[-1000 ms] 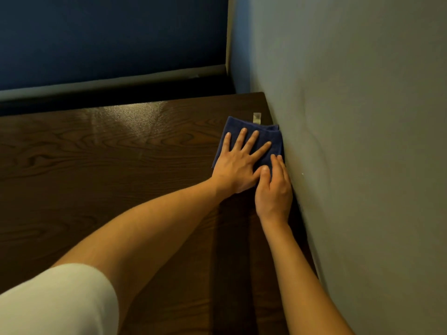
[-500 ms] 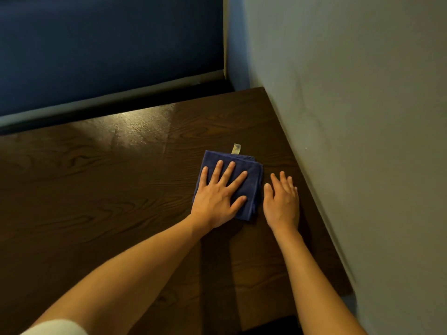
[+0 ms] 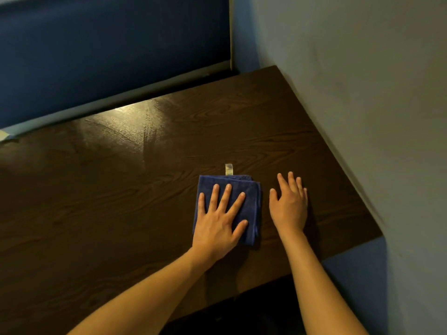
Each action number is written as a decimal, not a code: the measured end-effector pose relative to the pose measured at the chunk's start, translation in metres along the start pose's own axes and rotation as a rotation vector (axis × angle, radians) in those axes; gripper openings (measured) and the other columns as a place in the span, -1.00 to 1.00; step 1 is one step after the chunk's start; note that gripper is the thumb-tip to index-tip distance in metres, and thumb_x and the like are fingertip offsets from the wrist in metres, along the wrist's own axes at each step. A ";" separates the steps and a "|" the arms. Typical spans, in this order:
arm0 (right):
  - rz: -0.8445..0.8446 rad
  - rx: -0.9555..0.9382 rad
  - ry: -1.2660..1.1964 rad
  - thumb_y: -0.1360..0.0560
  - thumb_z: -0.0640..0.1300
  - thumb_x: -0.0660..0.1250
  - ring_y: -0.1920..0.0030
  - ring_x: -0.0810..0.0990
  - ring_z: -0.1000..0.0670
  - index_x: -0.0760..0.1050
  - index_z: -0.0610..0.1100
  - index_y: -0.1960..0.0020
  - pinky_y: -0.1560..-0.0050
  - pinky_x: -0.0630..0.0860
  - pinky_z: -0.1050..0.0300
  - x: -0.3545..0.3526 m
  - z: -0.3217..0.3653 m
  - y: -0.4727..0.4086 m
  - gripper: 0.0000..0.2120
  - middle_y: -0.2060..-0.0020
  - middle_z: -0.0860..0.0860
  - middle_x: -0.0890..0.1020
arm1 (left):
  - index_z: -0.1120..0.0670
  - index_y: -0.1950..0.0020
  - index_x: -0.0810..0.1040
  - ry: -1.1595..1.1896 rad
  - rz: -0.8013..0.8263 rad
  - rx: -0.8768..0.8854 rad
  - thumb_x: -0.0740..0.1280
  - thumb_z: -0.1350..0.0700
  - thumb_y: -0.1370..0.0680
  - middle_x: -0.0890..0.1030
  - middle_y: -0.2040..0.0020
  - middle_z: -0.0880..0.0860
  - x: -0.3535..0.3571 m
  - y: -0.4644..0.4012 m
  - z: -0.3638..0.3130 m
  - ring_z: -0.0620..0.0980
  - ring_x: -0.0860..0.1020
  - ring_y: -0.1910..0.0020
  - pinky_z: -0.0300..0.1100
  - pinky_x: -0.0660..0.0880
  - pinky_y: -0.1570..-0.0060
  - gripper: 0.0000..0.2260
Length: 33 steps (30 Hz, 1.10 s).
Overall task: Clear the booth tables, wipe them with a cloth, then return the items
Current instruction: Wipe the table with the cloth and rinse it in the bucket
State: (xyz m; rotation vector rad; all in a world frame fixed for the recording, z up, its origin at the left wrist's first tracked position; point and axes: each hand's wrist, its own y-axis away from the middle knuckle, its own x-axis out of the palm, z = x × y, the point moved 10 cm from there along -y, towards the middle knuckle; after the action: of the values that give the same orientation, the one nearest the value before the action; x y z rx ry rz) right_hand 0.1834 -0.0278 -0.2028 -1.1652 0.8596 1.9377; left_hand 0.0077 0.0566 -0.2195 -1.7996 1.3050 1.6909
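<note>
Since the folded dark-blue terry cloth [image 3: 228,209] lies flat on the dark wood-grain laminate table [image 3: 108,201], toward its wall end, the step in hand is the wipe itself. Left hand [image 3: 219,220] is on top of the cloth, fingers straight and spread, palm pressing down, gripping nothing. Right hand [image 3: 289,206] rests flat on bare tabletop just beside the cloth's right edge, fingers straight and close together, holding nothing; looks like a brace. Pale tag [image 3: 228,169] sticks out of the cloth's far edge. To do it well: keep the palm over the middle of the cloth so the folds don't roll, use even pressure, overlap straight passes parallel to the grey-blue wall [image 3: 362,81]. I'd guess the strip along the wall and the near right corner are easy to miss. The sheen near the blue padded booth backrest [image 3: 108,44] could be damp streaks or only glare, can't tell
</note>
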 end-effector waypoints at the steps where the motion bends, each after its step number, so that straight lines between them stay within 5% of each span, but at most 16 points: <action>1: -0.003 0.002 -0.002 -0.65 -0.03 0.21 -0.60 0.06 -0.08 0.25 -0.01 -0.56 -0.58 0.00 -0.06 0.000 -0.001 0.005 -0.52 -0.59 -0.05 0.19 | -0.30 -0.56 -0.37 0.004 0.026 0.013 -0.16 -0.39 -0.61 -0.38 -0.59 -0.08 0.004 0.012 -0.002 0.09 -0.42 -0.56 0.20 -0.43 -0.49 -0.40; 9: -0.023 0.004 -0.007 -0.64 -0.01 0.23 -0.60 0.10 -0.08 0.28 -0.02 -0.54 -0.57 0.02 -0.04 -0.001 -0.016 0.023 -0.52 -0.58 -0.07 0.22 | -0.35 -0.53 -0.41 -0.013 0.064 0.042 -0.15 -0.40 -0.61 -0.41 -0.57 -0.10 0.012 0.023 -0.007 0.07 -0.46 -0.55 0.19 -0.46 -0.48 -0.41; 24: -0.042 -0.025 -0.041 -0.62 0.05 0.27 -0.59 0.11 -0.08 0.32 -0.02 -0.54 -0.57 0.02 -0.02 -0.020 -0.061 -0.003 -0.49 -0.57 -0.07 0.23 | -0.21 -0.64 -0.13 0.045 -0.125 -0.096 -0.08 -0.34 -0.63 -0.15 -0.67 0.03 -0.049 -0.175 -0.040 0.17 -0.28 -0.61 0.29 -0.34 -0.50 -0.40; 33: -0.109 0.058 -0.111 -0.65 -0.06 0.23 -0.60 0.10 -0.05 0.22 -0.11 -0.58 -0.57 0.03 0.01 -0.036 -0.111 -0.002 -0.47 -0.57 -0.06 0.23 | -0.16 -0.65 -0.13 -0.025 -0.101 0.068 -0.10 -0.31 -0.65 -0.16 -0.67 0.05 -0.041 -0.211 -0.118 0.19 -0.27 -0.61 0.30 -0.34 -0.50 -0.41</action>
State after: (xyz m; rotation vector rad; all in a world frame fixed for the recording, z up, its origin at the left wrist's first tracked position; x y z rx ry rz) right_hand 0.2465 -0.1258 -0.2114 -1.0387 0.7727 1.8578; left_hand 0.2505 0.0905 -0.2239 -1.7697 1.2242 1.5916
